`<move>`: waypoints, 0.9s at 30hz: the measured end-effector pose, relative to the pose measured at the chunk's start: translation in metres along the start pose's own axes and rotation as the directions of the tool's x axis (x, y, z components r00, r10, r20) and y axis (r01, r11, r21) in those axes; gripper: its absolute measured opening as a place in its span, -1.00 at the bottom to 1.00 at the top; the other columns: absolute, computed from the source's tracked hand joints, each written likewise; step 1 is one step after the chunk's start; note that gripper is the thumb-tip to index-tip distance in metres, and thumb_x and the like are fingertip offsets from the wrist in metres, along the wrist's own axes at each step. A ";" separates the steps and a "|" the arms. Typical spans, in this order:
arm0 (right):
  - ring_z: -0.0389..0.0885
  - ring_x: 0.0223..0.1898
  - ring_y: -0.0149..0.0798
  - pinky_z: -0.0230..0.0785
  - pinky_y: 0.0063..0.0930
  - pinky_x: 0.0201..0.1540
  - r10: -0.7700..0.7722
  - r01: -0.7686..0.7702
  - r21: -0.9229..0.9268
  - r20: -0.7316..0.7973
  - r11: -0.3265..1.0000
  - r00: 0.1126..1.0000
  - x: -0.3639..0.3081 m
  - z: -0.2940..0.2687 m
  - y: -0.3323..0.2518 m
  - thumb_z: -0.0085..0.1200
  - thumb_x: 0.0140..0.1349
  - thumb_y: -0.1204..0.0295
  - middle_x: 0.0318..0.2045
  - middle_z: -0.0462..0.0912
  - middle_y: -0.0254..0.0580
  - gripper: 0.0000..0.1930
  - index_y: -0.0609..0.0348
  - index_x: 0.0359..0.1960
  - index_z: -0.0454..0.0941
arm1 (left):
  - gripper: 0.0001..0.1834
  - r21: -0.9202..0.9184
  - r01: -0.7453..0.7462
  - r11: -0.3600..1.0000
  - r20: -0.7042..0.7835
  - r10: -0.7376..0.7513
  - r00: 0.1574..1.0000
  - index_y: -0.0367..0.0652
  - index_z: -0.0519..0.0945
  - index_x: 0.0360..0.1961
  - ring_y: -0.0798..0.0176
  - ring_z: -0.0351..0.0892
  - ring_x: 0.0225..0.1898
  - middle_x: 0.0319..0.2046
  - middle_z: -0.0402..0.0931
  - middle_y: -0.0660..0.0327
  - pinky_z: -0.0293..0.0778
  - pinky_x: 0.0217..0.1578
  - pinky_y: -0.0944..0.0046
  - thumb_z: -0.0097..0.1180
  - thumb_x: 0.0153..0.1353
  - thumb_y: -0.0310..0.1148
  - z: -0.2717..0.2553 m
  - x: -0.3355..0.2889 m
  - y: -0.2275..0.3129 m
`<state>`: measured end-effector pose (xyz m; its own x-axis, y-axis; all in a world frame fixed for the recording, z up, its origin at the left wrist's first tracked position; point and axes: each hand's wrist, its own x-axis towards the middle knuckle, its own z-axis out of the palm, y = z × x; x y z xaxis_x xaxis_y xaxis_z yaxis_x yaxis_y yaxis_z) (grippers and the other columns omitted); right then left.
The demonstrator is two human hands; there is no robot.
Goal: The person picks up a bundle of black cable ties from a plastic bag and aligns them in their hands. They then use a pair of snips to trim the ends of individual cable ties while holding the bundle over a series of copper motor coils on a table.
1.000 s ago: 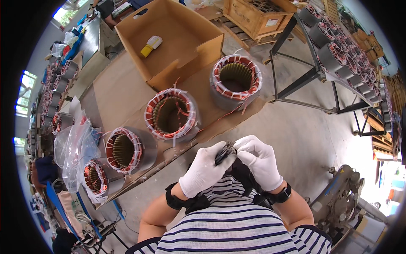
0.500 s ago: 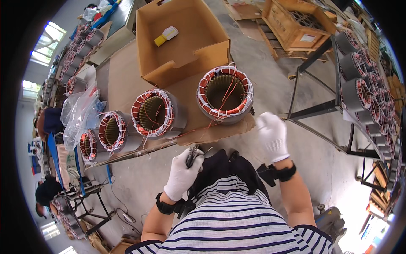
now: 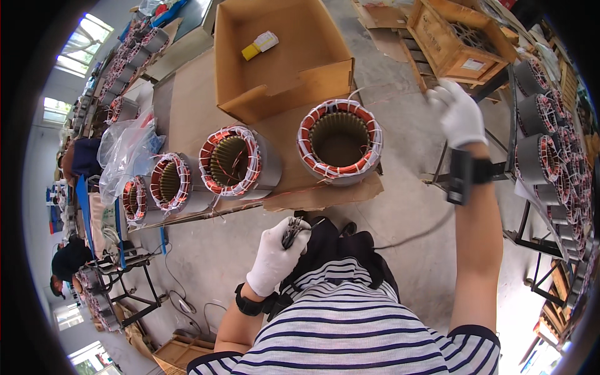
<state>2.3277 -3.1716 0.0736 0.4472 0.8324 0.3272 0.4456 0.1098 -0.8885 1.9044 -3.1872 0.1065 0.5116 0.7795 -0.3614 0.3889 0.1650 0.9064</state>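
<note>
My left hand point(image 3: 280, 253), in a white glove, is closed round a small dark pliers-like tool point(image 3: 292, 232) in front of the table's near edge. My right hand point(image 3: 457, 114), also gloved, is raised over the floor right of the table. Its fingers look curled but are smeared, and what they hold is hidden. The nearest motor stator point(image 3: 340, 142) stands upright with a ring of orange-red windings laced in white cord. A thin white cord end point(image 3: 357, 92) rises from its far rim toward the right hand. Beside it lies a tilted second stator point(image 3: 240, 161).
Two smaller stators, a middle one point(image 3: 170, 181) and an end one point(image 3: 134, 199), lie further left near a clear plastic bag point(image 3: 128, 147). An open cardboard box point(image 3: 312, 84) holds a yellow-and-white item point(image 3: 260, 45). At right stands a rack of stators point(image 3: 537, 153); behind it, a wooden crate point(image 3: 450, 53).
My right hand has swung up and right, away from the near stator. The loose red wires across that stator's opening have shifted aside. My left hand keeps its grip on the tool.
</note>
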 end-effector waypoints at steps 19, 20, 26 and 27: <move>0.55 -0.40 -0.27 0.41 -0.42 -0.34 -0.168 0.230 -0.362 0.194 0.903 0.966 -0.130 0.138 -0.147 0.17 0.03 0.53 -0.34 0.55 -0.23 -0.71 0.20 -0.17 0.50 | -0.90 -0.112 -0.001 0.994 -0.039 -0.004 0.999 -0.31 0.55 -0.31 0.51 0.38 -0.61 -0.68 0.45 0.29 0.33 -0.52 0.45 0.06 0.19 -0.50 -0.023 0.007 -0.005; 0.50 -0.47 -0.21 0.35 -0.36 -0.41 -0.260 0.326 -0.452 0.203 0.830 0.944 -0.128 0.149 -0.144 0.13 -0.08 0.54 -0.49 0.47 -0.30 -0.68 0.15 -0.20 0.53 | -0.90 -0.113 0.001 0.994 -0.038 -0.005 0.999 -0.31 0.55 -0.31 0.51 0.38 -0.61 -0.68 0.45 0.29 0.33 -0.52 0.45 0.06 0.19 -0.50 -0.023 0.006 -0.004; 0.46 -0.52 -0.28 0.32 -0.40 -0.46 -0.474 0.482 -0.485 0.149 0.729 0.868 -0.142 0.135 -0.114 0.14 -0.22 0.58 -0.53 0.46 -0.36 -0.65 0.10 -0.28 0.57 | -0.90 -0.094 0.012 0.995 -0.052 -0.017 0.998 -0.31 0.55 -0.31 0.49 0.42 -0.58 -0.65 0.47 0.27 0.37 -0.48 0.43 0.07 0.18 -0.49 -0.018 0.013 0.006; 0.47 -0.52 -0.27 0.33 -0.40 -0.46 -0.460 0.454 -0.490 0.118 0.744 0.880 -0.151 0.129 -0.112 0.16 -0.23 0.60 -0.52 0.47 -0.36 -0.66 0.11 -0.29 0.58 | -0.91 -0.065 -0.037 0.997 -0.022 0.036 0.999 -0.30 0.55 -0.31 0.51 0.41 -0.58 -0.62 0.47 0.31 0.35 -0.50 0.47 0.05 0.19 -0.50 -0.016 0.017 0.012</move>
<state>2.1106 -3.2394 0.0822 0.0970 0.7463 0.6585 0.9149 0.1937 -0.3543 1.9055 -3.1626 0.1151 0.5081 0.7981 -0.3239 0.3189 0.1750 0.9315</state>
